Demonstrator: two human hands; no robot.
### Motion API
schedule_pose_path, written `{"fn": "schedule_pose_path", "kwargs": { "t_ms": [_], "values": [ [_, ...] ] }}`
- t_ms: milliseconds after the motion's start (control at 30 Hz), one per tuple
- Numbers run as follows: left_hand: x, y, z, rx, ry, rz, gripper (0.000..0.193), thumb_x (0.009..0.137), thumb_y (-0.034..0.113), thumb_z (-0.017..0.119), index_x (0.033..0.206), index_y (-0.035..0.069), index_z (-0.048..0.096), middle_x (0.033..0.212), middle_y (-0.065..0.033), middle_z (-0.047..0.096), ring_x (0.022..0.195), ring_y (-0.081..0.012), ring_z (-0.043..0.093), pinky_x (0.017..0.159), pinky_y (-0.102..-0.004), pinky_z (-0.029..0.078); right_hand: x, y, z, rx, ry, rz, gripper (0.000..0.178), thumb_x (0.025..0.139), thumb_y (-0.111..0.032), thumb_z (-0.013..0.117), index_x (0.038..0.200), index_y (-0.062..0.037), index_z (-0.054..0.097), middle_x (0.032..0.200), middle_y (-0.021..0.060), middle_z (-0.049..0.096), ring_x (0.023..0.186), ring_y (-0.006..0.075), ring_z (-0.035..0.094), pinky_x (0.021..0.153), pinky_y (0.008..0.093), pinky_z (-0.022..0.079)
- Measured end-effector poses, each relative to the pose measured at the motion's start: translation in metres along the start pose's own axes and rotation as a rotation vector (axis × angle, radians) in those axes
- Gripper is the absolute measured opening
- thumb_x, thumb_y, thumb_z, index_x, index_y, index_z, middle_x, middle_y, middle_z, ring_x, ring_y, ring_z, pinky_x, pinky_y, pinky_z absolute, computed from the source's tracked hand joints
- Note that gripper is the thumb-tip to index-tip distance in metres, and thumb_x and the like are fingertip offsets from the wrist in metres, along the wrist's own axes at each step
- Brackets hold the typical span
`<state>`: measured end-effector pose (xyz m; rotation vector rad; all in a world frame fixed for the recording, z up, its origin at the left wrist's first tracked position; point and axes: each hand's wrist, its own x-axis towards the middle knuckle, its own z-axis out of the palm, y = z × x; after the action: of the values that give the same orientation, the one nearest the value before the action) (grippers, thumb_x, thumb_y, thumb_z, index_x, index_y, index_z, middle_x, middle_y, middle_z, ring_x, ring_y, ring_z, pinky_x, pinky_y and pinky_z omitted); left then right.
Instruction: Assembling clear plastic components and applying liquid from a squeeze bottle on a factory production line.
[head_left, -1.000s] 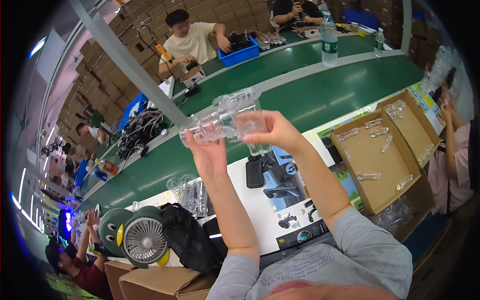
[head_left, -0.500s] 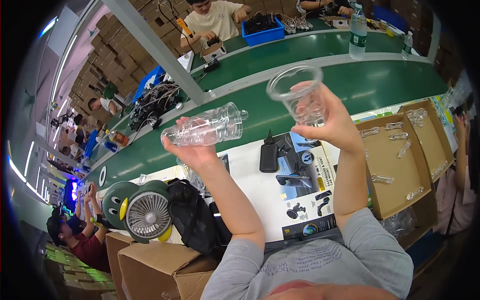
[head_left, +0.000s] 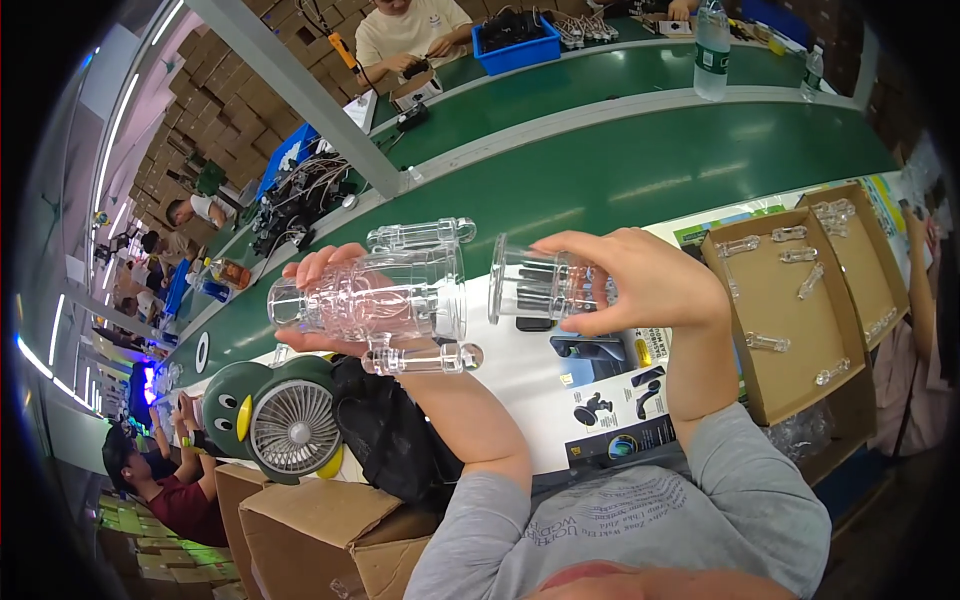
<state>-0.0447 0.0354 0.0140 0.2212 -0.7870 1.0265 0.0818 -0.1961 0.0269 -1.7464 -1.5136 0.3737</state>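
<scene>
My left hand grips a clear plastic housing, a long cylinder lying sideways with two small lugs at its right end. My right hand holds a shorter clear plastic cup piece on its side, its open rim facing the housing. A narrow gap separates the two parts. Both are raised above the white worktop, in front of the green conveyor belt.
Two open cardboard trays with several small clear parts stand at the right. A green penguin-shaped desk fan and a black bag lie at the lower left. Printed sheets lie on the worktop. Other people work across the belt and at the left.
The right hand has come down and turned the cup piece sideways toward the housing. The two parts, held wide apart half a second ago, are now almost touching.
</scene>
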Motion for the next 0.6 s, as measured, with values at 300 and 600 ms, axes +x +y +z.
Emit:
{"fn": "schedule_pose_path", "kwargs": {
  "t_ms": [300,600],
  "values": [
    [-0.0037,-0.0052,0.0050,-0.079,-0.098,-0.072,0.056,0.070,0.035,0.072,0.108,0.003,0.046,0.084,-0.0043,0.051,0.082,-0.0150,0.053,0.080,-0.0334,0.039,0.0000,-0.0061,0.0032,-0.012,-0.082,-0.029,0.064,0.062,-0.026,0.074,0.118,-0.0057,0.050,0.066,0.0061,0.060,0.052,0.0157,0.058,0.049,0.0261,0.045],
    [-0.0030,-0.0018,0.0047,-0.041,-0.164,-0.103,0.060,0.070,0.036,0.072,0.111,0.003,0.044,0.084,-0.0033,0.051,0.081,-0.0143,0.054,0.078,-0.0322,0.040,0.0007,-0.0075,0.0028,0.067,-0.132,-0.037,0.064,0.063,-0.024,0.073,0.118,-0.0028,0.049,0.066,0.0072,0.060,0.053,0.0153,0.059,0.050,0.0244,0.046]
  ]
}}
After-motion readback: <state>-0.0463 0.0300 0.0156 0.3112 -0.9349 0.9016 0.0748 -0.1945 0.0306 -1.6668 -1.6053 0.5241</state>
